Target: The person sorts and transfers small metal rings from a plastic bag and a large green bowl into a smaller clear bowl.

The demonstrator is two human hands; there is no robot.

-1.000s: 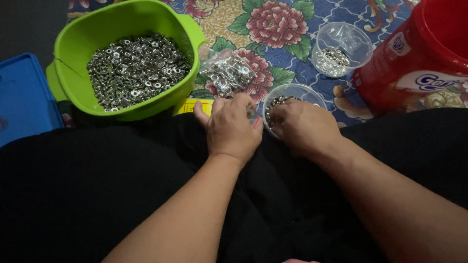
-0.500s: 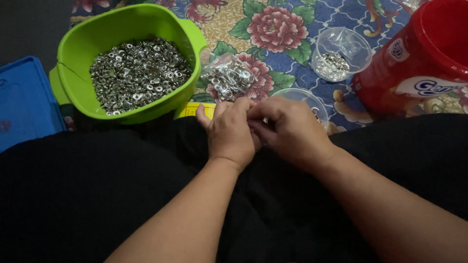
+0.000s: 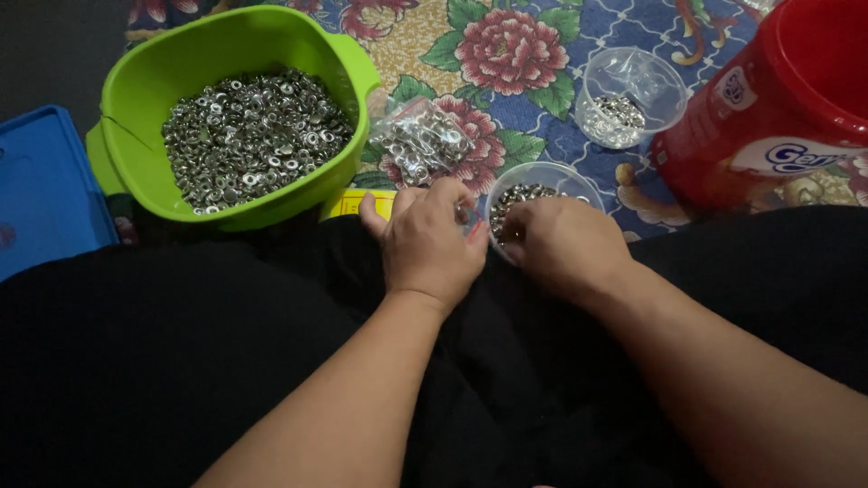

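Note:
My left hand [image 3: 432,239] rests on black cloth over my lap, its fingers curled around something small that I cannot make out, beside a clear plastic cup [image 3: 542,176] holding small metal rings. My right hand [image 3: 562,244] lies at that cup's near rim with its fingertips inside among the rings. A clear bag of metal rings [image 3: 421,140] lies just beyond my left hand.
A green tub [image 3: 231,45] full of small metal rings stands at the left. A second clear cup [image 3: 627,95] with a few rings sits farther back. A red bucket [image 3: 778,108] is at the right, a blue tray [image 3: 45,190] at the left edge, on a floral mat [image 3: 515,45].
My hands met in front of the near cup half a second ago; now the right hand has gone back to the cup and the cup shows again.

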